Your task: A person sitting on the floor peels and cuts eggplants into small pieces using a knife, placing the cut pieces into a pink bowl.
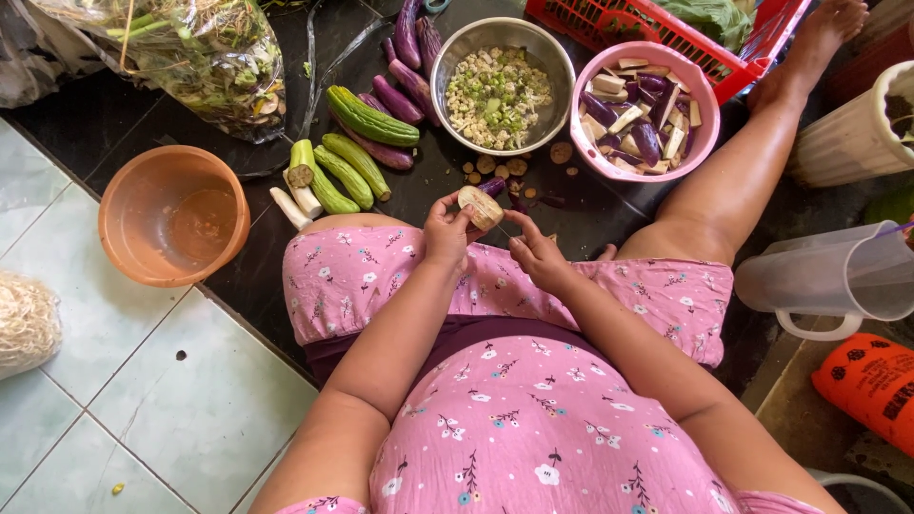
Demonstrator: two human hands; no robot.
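Observation:
My left hand (447,228) grips a short purple eggplant piece (482,205), its pale cut face turned up. My right hand (533,252) is closed just beside it over my lap; a thin knife seems to be in it, but the blade is hard to make out. Ahead on the dark floor stands a pink bowl (614,171) of cut eggplant pieces and a steel bowl (447,57) of finely chopped greenish vegetables. Whole purple eggplants (395,100) and green ones (367,119) lie to the left. Cut stem ends (490,167) are scattered between the bowls and my hands.
An orange plastic basin (171,219) sits at the left on the tile edge. A bag of greens (205,57) lies top left, a red basket (619,24) at the top. A clear jug (838,276) and orange sack (871,385) are at the right. My right leg (752,162) stretches forward.

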